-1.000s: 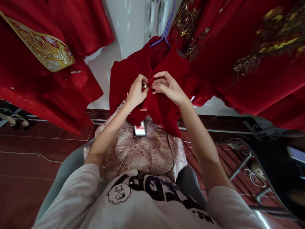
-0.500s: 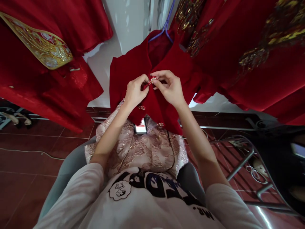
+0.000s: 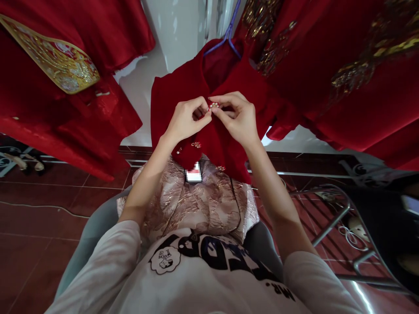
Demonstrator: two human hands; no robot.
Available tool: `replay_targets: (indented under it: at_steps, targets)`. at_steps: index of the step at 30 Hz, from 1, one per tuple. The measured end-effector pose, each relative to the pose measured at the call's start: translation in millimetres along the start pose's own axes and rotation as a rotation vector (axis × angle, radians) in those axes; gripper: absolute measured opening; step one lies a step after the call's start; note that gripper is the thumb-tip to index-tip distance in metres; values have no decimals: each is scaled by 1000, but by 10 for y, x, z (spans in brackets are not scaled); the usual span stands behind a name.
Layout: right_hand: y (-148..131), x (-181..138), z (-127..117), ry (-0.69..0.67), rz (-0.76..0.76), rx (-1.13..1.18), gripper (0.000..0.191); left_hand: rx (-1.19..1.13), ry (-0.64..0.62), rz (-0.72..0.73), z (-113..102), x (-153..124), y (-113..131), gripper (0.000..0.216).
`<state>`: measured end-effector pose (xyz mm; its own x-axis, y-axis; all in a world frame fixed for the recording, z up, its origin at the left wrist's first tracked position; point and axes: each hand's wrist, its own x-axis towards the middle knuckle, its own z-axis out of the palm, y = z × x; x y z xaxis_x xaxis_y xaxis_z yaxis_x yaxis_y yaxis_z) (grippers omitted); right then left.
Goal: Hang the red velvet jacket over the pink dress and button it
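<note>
A red jacket [image 3: 176, 91] hangs on a purple hanger [image 3: 228, 37] in front of me, its front edges meeting under my hands. My right hand [image 3: 240, 117] pinches a pearl-studded frog button [image 3: 214, 105] at the upper front. From the other side, my left hand [image 3: 188, 117] has thumb and forefinger closed at the loop end of that fastening; the fingertips hide the loop itself. Both hands nearly touch. Lower on the jacket sit another beaded fastener [image 3: 196, 145], a small pearl piece [image 3: 179, 151] and a beaded fastener [image 3: 221, 168] near the right hem.
Shiny pink brocade fabric [image 3: 190, 209] covers my lap, with a small blurred-out bright object [image 3: 193, 173] on it. Red garments hang on both sides, one with a gold embroidered panel [image 3: 65, 65]. A metal-framed chair [image 3: 334, 222] stands at right; a cable [image 3: 49, 208] crosses the tiled floor.
Both hands have shifted slightly up, the left also right, closing in on the fastening. The red loop visible between them before is now mostly covered by my left fingertips.
</note>
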<state>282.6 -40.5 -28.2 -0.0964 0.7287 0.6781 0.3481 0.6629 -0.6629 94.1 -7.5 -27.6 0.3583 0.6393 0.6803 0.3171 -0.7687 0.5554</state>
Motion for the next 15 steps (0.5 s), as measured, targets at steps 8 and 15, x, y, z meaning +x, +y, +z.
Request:
replay_targets:
  at_steps: [8,15]
  targets:
    - [181,37,9,-21,-79,30,43,293,-101,110,-81,-13,105,5]
    - [242,72,61,-45,-118,-40,38,391,-210,112,-136,27,180,11]
